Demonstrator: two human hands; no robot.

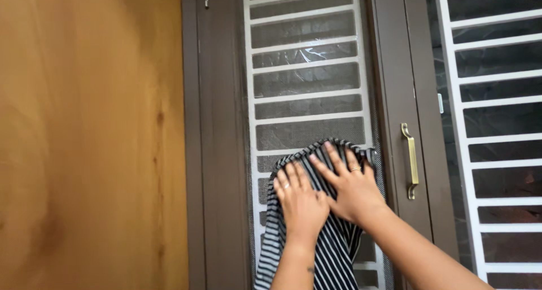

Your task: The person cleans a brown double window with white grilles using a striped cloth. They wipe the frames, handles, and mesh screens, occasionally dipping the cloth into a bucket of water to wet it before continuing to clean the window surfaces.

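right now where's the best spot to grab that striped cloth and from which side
Probably the top edge of the striped cloth, bunched under the fingertips of the left hand and right hand. Come from the front, curling fingers into the folds: it lies pressed flat against the white-barred screen, and the rest hangs loose below.

My hands press flat on the cloth [316, 250] against the white grille [307, 64]; bars above lie open to reach. The brown frame [217, 137] and wood panel [90, 137] hem me left, the brass handle [411, 161] juts right.
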